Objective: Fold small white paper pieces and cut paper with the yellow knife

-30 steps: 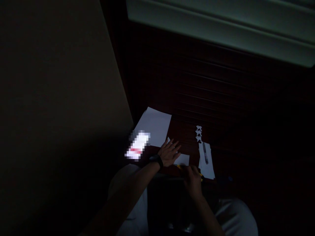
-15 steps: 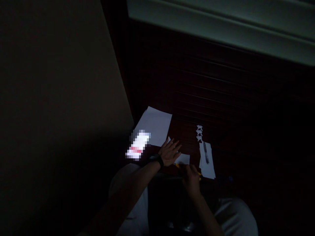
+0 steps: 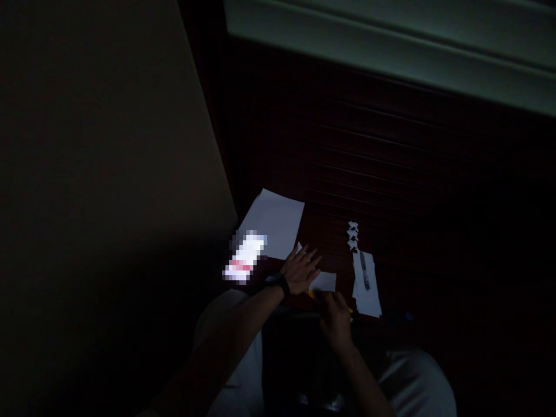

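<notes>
My left hand (image 3: 300,272), with a dark band on its wrist, lies flat with fingers spread over a small white paper piece (image 3: 324,281). The paper shows to the right of the palm; the rest is under the hand. Just below that piece, my right hand (image 3: 336,313) is closed around a yellow utility knife (image 3: 311,294). Its front end points left, close to the paper's lower edge and the heel of my left hand. Most of the knife is hidden in my fist, and the blade is too dark to make out.
Large white sheets (image 3: 280,223) lie at the left, a glowing pixelated phone-like screen (image 3: 245,258) over their corner. Right of my hands are a stack of paper strips (image 3: 369,295) with a dark pen-like object (image 3: 364,270) on it, and several small cut paper pieces (image 3: 353,236). A wall (image 3: 108,145) rises left.
My right hand has shifted very slightly left with the knife, along the paper's lower edge. My left hand stays flat in place; the whole view has moved a little.
</notes>
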{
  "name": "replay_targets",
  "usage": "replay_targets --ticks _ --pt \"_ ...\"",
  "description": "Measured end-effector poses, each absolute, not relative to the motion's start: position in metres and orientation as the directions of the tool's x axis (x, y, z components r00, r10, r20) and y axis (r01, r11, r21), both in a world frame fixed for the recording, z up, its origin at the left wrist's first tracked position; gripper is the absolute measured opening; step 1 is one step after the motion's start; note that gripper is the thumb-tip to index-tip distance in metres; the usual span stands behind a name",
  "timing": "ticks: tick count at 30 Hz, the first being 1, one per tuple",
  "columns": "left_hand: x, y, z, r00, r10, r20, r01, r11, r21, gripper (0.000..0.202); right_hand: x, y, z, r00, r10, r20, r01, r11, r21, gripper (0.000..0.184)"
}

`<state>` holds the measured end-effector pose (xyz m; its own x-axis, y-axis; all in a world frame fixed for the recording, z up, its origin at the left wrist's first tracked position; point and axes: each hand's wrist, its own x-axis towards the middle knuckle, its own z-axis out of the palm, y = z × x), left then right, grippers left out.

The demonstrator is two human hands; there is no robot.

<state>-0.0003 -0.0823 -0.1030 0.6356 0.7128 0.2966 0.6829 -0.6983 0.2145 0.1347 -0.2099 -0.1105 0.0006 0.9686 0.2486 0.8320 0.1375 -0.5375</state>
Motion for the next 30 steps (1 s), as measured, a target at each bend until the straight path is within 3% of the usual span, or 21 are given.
replay_targets --ticks 4,11,16,20,30 --pt "0.003 -0.08 -0.102 0.633 0.727 0.265 0.685 -0.686 0.246 0.047 0.136 -0.216 -0.11 -0.025 0.962 0.271 0.774 0.19 -0.604 0.058" --pt "-0.012 -0.058 -0.078 0.583 0.792 0.181 0.681 -0.597 0.424 0.043 0.137 -0.215 -0.105 -0.031 0.967 0.254 0.778 0.182 -0.602 0.053" --pt "-0.037 -0.055 -0.064 0.668 0.737 0.105 0.648 -0.645 0.404 0.033 0.139 -0.215 -0.101 -0.056 0.962 0.266 0.76 0.213 -0.614 0.045" --pt "-0.041 -0.059 -0.064 0.707 0.706 0.048 0.635 -0.662 0.398 0.041 0.141 -0.214 -0.098 -0.062 0.964 0.259 0.769 0.212 -0.603 0.043" --pt "-0.029 -0.066 -0.063 0.72 0.694 -0.026 0.648 -0.658 0.385 0.038 0.146 -0.212 -0.09 -0.146 0.967 0.208 0.833 0.233 -0.502 0.063"
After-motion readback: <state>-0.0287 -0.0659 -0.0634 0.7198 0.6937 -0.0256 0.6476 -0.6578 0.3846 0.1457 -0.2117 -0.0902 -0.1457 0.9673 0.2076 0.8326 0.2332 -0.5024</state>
